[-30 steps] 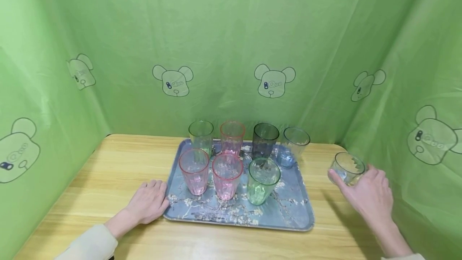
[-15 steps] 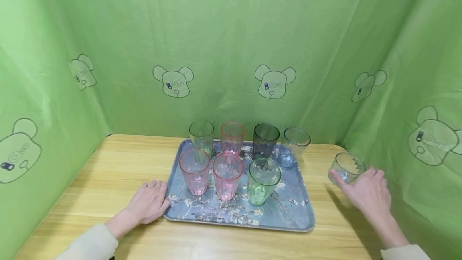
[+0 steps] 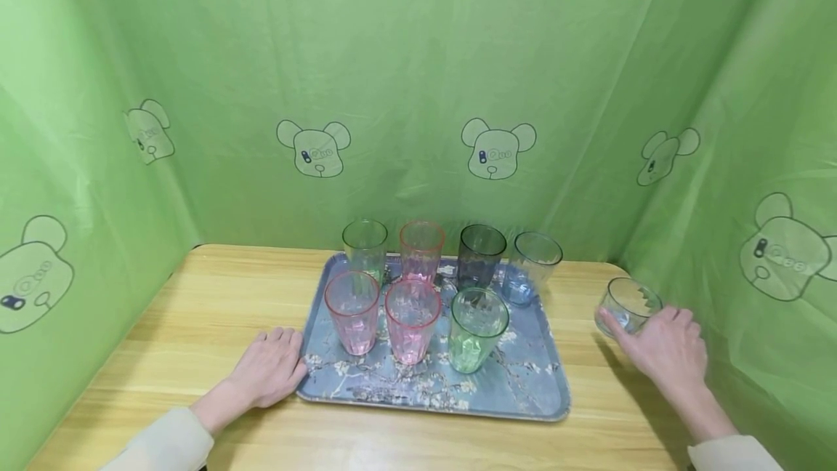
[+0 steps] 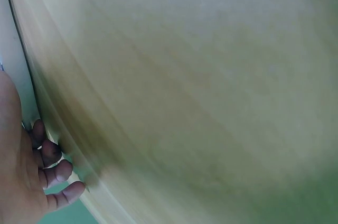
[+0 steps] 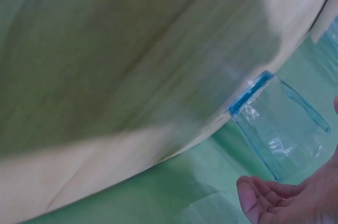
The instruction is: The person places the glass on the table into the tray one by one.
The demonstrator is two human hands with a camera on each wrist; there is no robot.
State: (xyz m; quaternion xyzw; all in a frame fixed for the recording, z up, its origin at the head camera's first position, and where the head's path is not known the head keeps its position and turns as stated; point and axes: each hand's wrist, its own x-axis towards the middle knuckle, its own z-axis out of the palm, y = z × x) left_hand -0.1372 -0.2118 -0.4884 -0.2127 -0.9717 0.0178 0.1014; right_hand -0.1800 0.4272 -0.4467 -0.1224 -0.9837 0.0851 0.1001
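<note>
At the right of the head view, my right hand (image 3: 660, 351) has its thumb and fingers round a clear, bluish glass tumbler (image 3: 631, 296). In the right wrist view the tumbler (image 5: 282, 126) stands on the table with its thick blue base down; my loosely curled fingers (image 5: 259, 192) show beside it. My left hand (image 3: 271, 365) rests on the table against the left edge of a blue, blossom-patterned tray (image 3: 516, 395), its fingers relaxed. The left wrist view shows those fingers (image 4: 58, 168) low at the left.
Upright tumblers stand on the tray in two rows. The front row has pink (image 3: 353, 311), pink (image 3: 412, 322) and green (image 3: 479, 329) ones. Behind are pale green (image 3: 365, 246), pink (image 3: 421, 246), dark grey (image 3: 482, 256) and bluish (image 3: 532, 267) ones. A green curtain (image 3: 405, 78) surrounds the wooden table (image 3: 229, 275).
My right hand has shifted slightly left at the tumbler, and more of its sleeve shows. The tumbler, the tray and my left hand stay in place.
</note>
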